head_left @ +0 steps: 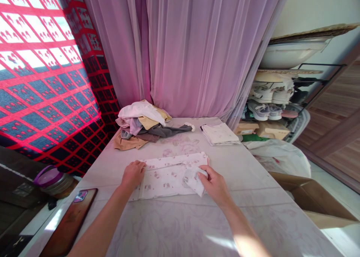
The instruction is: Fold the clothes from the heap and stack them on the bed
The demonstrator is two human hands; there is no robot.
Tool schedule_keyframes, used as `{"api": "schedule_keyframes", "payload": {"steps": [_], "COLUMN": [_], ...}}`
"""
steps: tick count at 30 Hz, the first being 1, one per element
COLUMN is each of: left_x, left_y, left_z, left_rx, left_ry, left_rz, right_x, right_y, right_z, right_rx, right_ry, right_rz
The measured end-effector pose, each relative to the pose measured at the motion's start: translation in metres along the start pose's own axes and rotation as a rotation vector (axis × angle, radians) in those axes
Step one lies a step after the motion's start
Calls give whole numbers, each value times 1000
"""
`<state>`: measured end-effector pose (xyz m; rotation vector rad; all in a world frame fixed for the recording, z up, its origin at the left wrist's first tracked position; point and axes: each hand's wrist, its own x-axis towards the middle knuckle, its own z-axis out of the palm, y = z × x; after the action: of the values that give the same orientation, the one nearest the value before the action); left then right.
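A white baby garment with a small pink print [165, 177] lies flat on the table's pale floral cover [180, 227], folded along its length. My left hand [133, 174] rests on its left edge, holding down the fabric. My right hand [214, 185] is at the right end, with its fingers pinching a folded white flap [193, 180] of the same garment. A loose heap of mixed clothes [142, 124] lies behind my left hand. A neat folded stack of pale clothing [219, 133] sits at the far right of the table.
A phone in a brown case [69, 221] and a purple-lidded jar [53, 179] lie left of the table. To the right are a white plastic bag [277, 157] and an open cardboard box [312, 197]. Shoes stand on a rack [266, 103]. A sheer lilac curtain [185, 51] hangs behind.
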<state>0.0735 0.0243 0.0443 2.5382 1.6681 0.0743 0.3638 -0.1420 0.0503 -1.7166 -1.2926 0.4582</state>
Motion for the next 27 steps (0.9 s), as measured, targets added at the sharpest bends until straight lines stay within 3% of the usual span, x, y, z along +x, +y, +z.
{"api": "schedule_keyframes", "payload": {"steps": [3, 8, 11, 14, 17, 21, 27], "left_x": [-7, -23, -27, -31, -38, -48, -49], "left_y": [20, 74, 95, 96, 90, 82, 79], "left_z": [-4, -10, -16, -23, -30, -31, -34], "left_rx": [-167, -803, -895, -948, -1042, -1208, -1409], "left_ry": [25, -47, -85, -111, -144, -257, -232], "left_rz": [51, 323, 291, 248, 256, 283, 182], "right_x": [0, 5, 9, 14, 21, 40, 69], "right_y": [-11, -37, -39, -27, -4, 33, 54], "right_z": [12, 41, 44, 28, 3, -21, -32], "right_rx": [31, 164, 263, 272, 73, -285, -387], "right_ry": [6, -96, -142, -282, -426, -400, -424], "right_rz": [-55, -110, -112, -125, -123, -149, -154]}}
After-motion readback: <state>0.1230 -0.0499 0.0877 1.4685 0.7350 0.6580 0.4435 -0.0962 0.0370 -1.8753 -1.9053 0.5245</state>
